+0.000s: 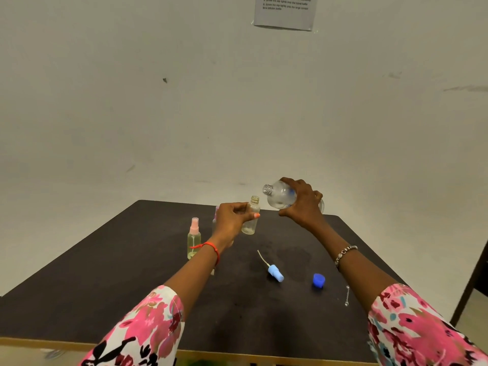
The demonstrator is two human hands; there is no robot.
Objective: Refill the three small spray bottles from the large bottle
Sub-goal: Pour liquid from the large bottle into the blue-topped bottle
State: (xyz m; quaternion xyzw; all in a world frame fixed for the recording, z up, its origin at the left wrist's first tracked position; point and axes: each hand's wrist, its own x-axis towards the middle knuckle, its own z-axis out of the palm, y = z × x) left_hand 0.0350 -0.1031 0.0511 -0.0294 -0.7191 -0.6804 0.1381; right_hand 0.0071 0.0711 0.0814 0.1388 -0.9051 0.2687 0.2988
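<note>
My left hand [232, 219] grips a small clear spray bottle [251, 216] with its cap off, held above the dark table [105, 281]. My right hand [303, 203] holds the large clear bottle [280, 196] tilted on its side, its open neck pointing left just above the small bottle's mouth. A second small bottle with a pink spray cap [194, 237] stands on the table to the left. A third small bottle [215, 220] is mostly hidden behind my left hand. A light blue spray head with its tube [273, 269] lies on the table.
A dark blue cap [318, 280] lies on the table right of the spray head. A small metal chain [347, 295] lies near the right edge. A printed sheet [286, 10] hangs on the wall behind.
</note>
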